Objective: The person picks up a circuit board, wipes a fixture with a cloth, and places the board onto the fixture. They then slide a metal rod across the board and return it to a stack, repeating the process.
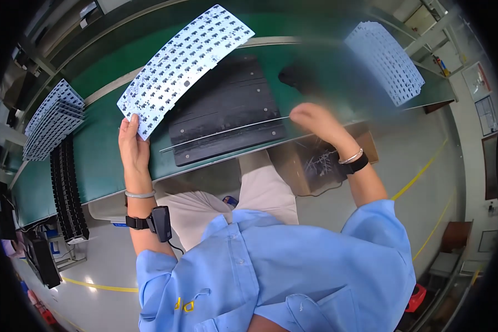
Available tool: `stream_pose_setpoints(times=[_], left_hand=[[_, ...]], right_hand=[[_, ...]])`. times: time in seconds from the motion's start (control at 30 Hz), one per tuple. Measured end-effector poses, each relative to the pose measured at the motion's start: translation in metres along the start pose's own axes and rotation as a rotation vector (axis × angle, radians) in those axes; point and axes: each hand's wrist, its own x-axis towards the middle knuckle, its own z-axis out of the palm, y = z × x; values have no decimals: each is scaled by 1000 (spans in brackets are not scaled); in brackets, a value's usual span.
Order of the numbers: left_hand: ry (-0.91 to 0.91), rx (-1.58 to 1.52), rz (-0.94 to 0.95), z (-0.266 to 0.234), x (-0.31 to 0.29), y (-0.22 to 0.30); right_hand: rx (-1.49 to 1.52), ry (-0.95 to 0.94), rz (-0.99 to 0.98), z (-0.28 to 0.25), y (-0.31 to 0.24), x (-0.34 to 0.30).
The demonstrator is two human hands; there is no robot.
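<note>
My left hand (133,145) grips the near left corner of a long white circuit board (182,69) dotted with black parts, the thumb on its face. The board is tilted up over the far left part of a flat black fixture block (227,105) with several screws. Closed at the fingertips, my right hand (318,123) holds the right end of a thin metal rod (221,134). This rod stretches leftward over the near part of the block; whether it touches the block I cannot tell.
A stack of white boards (387,66) lies at the far right. More boards (55,122) stand at the left beside a black slotted rack (68,188). A blurred dark object (289,76) lies beyond the block. Below the green table's (102,174) edge sits a cardboard box (301,174) with thin metal pieces.
</note>
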Motion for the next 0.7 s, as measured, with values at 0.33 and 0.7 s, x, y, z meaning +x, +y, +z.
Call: stream_pose_setpoints(times=[0.33, 0.7], left_hand=[[-14, 8, 21, -9, 1, -3], [-43, 54, 25, 1, 5, 5]], right_hand=[[60, 233, -124, -94, -45, -97], [54, 624, 294, -158, -8, -267]])
